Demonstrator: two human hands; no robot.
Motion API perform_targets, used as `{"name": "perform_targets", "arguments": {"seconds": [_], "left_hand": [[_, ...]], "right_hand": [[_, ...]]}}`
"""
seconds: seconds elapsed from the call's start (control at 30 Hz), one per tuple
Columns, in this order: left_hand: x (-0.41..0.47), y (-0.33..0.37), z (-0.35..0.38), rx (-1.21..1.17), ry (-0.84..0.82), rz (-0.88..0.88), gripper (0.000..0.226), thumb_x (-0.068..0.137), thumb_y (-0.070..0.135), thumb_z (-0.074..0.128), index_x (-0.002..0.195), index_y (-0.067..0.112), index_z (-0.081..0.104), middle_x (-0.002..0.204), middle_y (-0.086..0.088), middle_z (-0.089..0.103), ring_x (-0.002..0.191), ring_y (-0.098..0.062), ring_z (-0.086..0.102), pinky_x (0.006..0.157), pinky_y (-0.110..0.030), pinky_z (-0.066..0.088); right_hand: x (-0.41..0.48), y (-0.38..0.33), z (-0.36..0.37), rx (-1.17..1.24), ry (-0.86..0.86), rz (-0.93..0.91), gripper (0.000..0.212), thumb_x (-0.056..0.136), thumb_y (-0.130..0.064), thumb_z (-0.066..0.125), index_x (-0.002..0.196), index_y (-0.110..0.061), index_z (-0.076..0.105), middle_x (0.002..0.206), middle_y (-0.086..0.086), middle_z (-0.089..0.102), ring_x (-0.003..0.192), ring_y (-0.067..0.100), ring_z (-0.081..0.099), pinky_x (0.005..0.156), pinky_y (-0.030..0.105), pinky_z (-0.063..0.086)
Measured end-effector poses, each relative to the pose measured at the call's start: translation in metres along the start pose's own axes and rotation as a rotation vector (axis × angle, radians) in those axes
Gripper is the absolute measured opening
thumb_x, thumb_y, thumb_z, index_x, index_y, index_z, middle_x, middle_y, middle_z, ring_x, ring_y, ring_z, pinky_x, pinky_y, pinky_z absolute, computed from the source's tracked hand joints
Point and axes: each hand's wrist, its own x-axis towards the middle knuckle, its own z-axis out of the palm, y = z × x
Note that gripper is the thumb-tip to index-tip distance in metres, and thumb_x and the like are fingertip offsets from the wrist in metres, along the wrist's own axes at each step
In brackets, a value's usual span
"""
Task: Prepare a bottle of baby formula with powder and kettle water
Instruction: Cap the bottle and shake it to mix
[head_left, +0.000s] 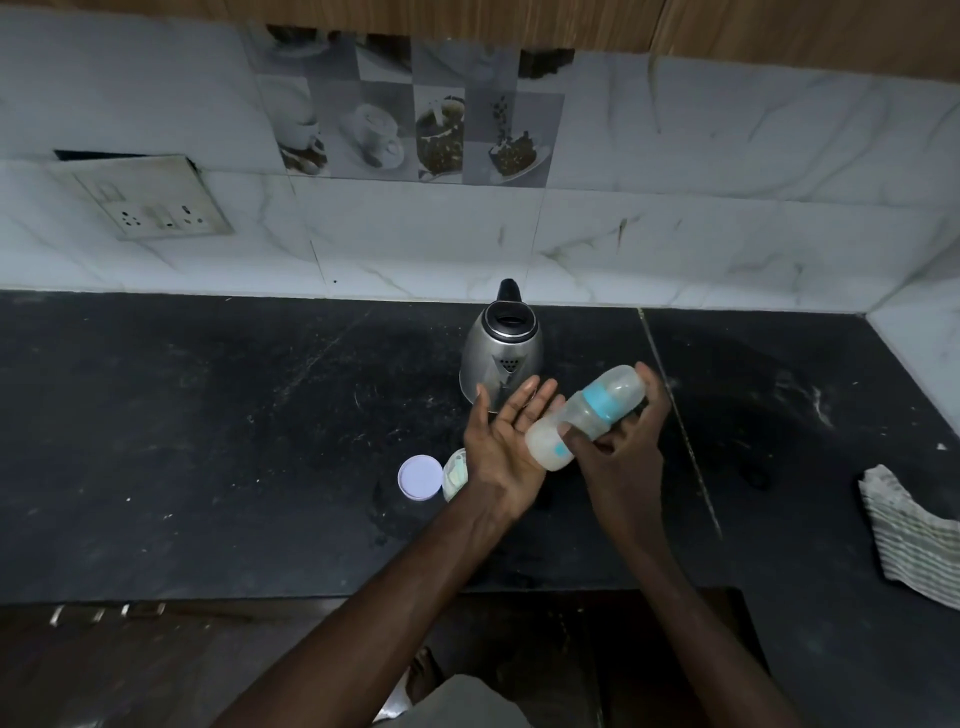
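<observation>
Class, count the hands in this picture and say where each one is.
2. The left hand is open, palm up, in front of the kettle; the right hand grips the tilted baby bottle just beside it. No others show.

- Baby bottle: translucent, blue collar, capped, tilted in the right hand, base toward the near left.
- Kettle: steel, black lid closed, upright just behind.
- Round pale lid: flat, near left.

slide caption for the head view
Right hand holds a capped baby bottle, base toward the open left hand, steel kettle behind.
</observation>
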Motion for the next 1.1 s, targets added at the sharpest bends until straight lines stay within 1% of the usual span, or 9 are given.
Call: {"name": "perform_targets", "arguments": {"seconds": [0.13,0.23,0.33,0.47,0.53,0.7,0.83,0.97,1.1], "left_hand": [[-0.004,0.002,-0.004,0.003,0.026,0.013,0.076,0.096,0.065,0.050,0.141,0.004,0.058,0.139,-0.017,0.065,0.135,-0.033,0.058,0.124,-0.052,0.033],[-0.007,0.004,-0.003,-0.002,0.024,0.017,0.077,0.097,0.065,0.049,0.143,0.003,0.057,0.139,-0.017,0.065,0.135,-0.033,0.058,0.123,-0.051,0.034],[-0.009,0.003,0.000,-0.013,0.021,0.013,0.076,0.098,0.065,0.047,0.142,0.004,0.057,0.139,-0.017,0.065,0.135,-0.033,0.059,0.123,-0.052,0.034],[-0.012,0.002,0.003,-0.011,0.025,0.009,0.076,0.099,0.065,0.046,0.143,0.004,0.057,0.140,-0.016,0.065,0.134,-0.032,0.059,0.124,-0.053,0.033],[-0.012,0.003,0.004,-0.017,0.024,0.010,0.075,0.099,0.064,0.046,0.143,0.004,0.057,0.140,-0.016,0.065,0.135,-0.032,0.059,0.124,-0.053,0.033],[-0.013,0.004,0.004,0.000,0.020,0.005,0.076,0.099,0.065,0.045,0.144,0.005,0.057,0.140,-0.015,0.065,0.137,-0.033,0.056,0.124,-0.054,0.032],[-0.013,0.003,0.003,0.008,0.009,0.008,0.076,0.099,0.066,0.044,0.144,0.005,0.057,0.140,-0.014,0.065,0.138,-0.032,0.056,0.124,-0.053,0.032],[-0.014,0.001,0.002,0.008,0.004,0.012,0.076,0.099,0.065,0.044,0.144,0.005,0.056,0.140,-0.014,0.066,0.137,-0.033,0.056,0.124,-0.054,0.032],[-0.013,0.000,0.001,0.017,-0.009,0.009,0.074,0.098,0.065,0.045,0.142,0.007,0.059,0.139,-0.012,0.067,0.135,-0.031,0.058,0.122,-0.052,0.035]], "right_hand": [[-0.006,0.005,-0.003,0.008,-0.025,0.020,0.105,0.082,-0.013,0.085,0.157,-0.051,0.023,0.147,-0.007,0.055,0.115,0.009,0.071,0.092,0.034,0.062],[-0.005,0.008,-0.006,0.024,-0.069,0.028,0.106,0.084,-0.007,0.085,0.159,-0.046,0.022,0.144,-0.015,0.056,0.116,0.005,0.071,0.093,0.029,0.061],[-0.005,0.007,-0.007,0.019,-0.090,0.021,0.107,0.084,-0.007,0.086,0.159,-0.046,0.021,0.142,-0.023,0.055,0.117,0.006,0.071,0.095,0.032,0.061],[-0.007,0.004,-0.008,0.007,-0.106,0.009,0.111,0.080,-0.018,0.088,0.160,-0.048,0.018,0.148,-0.008,0.055,0.119,0.012,0.071,0.098,0.043,0.061],[-0.006,0.002,-0.008,0.002,-0.119,0.010,0.113,0.076,-0.027,0.088,0.161,-0.050,0.017,0.148,-0.006,0.056,0.119,0.011,0.071,0.098,0.043,0.061],[-0.007,0.002,-0.009,0.004,-0.161,0.038,0.121,0.069,-0.034,0.091,0.161,-0.053,0.014,0.143,-0.010,0.060,0.116,0.012,0.073,0.098,0.047,0.061],[-0.008,0.007,-0.012,-0.002,-0.204,0.047,0.121,0.067,-0.029,0.093,0.160,-0.051,0.018,0.135,-0.015,0.066,0.115,0.011,0.074,0.094,0.041,0.063],[-0.004,0.006,-0.017,-0.077,-0.252,0.024,0.110,0.072,-0.021,0.095,0.156,-0.048,0.029,0.136,-0.022,0.063,0.115,0.005,0.072,0.092,0.029,0.061],[0.003,-0.006,-0.026,-0.160,-0.306,0.070,0.074,0.078,-0.037,0.090,0.132,-0.063,0.046,0.120,-0.035,0.068,0.109,-0.008,0.069,0.083,0.014,0.058]]}}
